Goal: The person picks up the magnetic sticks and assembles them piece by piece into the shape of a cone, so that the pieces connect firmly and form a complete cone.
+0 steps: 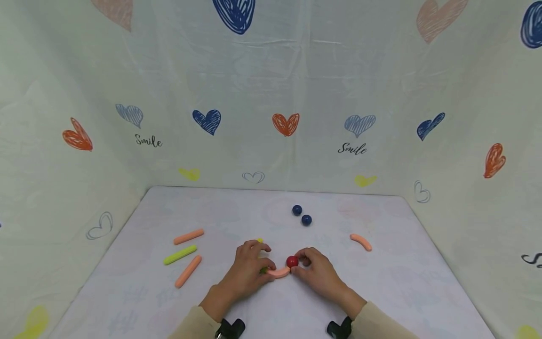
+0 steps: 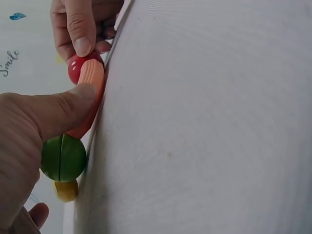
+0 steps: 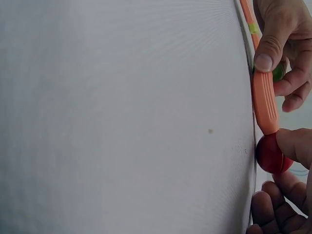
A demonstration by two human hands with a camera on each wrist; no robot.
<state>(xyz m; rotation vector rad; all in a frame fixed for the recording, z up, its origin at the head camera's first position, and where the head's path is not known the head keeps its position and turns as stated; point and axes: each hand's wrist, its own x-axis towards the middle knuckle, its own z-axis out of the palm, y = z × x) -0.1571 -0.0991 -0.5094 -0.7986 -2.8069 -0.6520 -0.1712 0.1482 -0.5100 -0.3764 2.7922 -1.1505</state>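
Observation:
Near the front middle of the white table, my left hand [image 1: 250, 269] pinches a short curved orange stick [image 1: 279, 273], its thumb lying along the stick. At the stick's right end is a red ball [image 1: 292, 262], which my right hand [image 1: 320, 275] pinches between thumb and fingers. The ball meets the stick's tip in the right wrist view. A green ball [image 2: 64, 158] sits at the stick's other end, mostly covered by the left hand in the head view. Beyond the green ball, a yellow piece [image 2: 66, 191] shows, partly hidden.
Left of the hands lie two straight orange sticks [image 1: 188, 271] and a lime-green stick [image 1: 180, 254]. Two dark blue balls [image 1: 306, 220] are farther back. Another curved orange stick [image 1: 361, 242] lies to the right. A heart-printed curtain [image 1: 254, 150] encloses the table's back and sides.

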